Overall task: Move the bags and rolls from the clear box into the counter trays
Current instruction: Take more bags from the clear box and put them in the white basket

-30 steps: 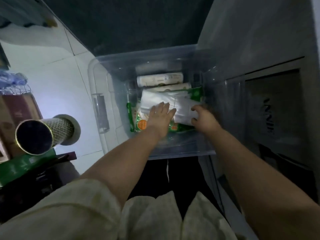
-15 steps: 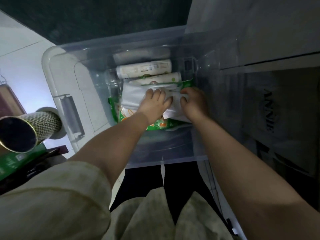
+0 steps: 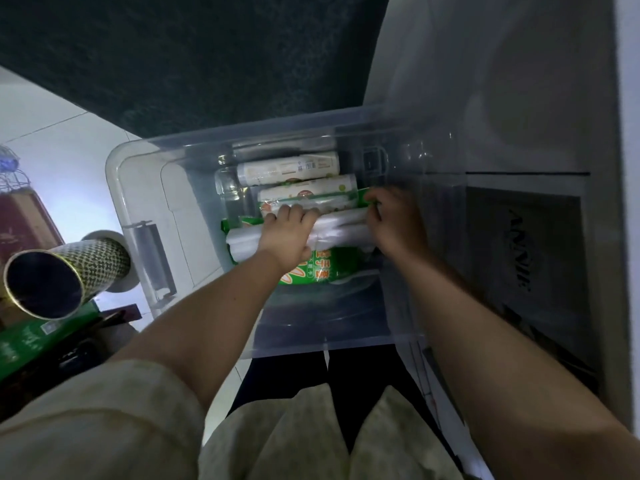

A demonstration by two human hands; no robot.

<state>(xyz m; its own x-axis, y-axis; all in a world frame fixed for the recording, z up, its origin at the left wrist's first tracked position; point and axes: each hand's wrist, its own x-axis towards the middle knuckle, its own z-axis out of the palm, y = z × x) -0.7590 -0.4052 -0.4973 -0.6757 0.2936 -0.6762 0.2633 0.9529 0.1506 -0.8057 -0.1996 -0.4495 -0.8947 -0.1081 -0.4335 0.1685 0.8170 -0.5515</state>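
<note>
A clear plastic box [image 3: 138,209] stands on the floor in front of me. Inside lie two pale rolls [image 3: 287,169] at the far end and green-printed packs [image 3: 313,270] nearer me. On top of the packs lies a bundle of white plastic bags [image 3: 341,232]. My left hand [image 3: 289,237] is closed over the bundle's left part, fingers curled over its far edge. My right hand [image 3: 393,220] grips the bundle's right end, next to a green-edged pack [image 3: 311,202].
A dark rug [image 3: 207,57] lies beyond the box. A grey cabinet [image 3: 519,133] rises on the right, close to the box's wall. On the left stand a patterned tube [image 3: 69,275], a green carton [image 3: 31,337] and a red box [image 3: 20,220] on white floor tiles.
Both hands went from resting flat on the white bags to curling around them, the left one sliding toward the far edge. The bundle is now bunched between them.
</note>
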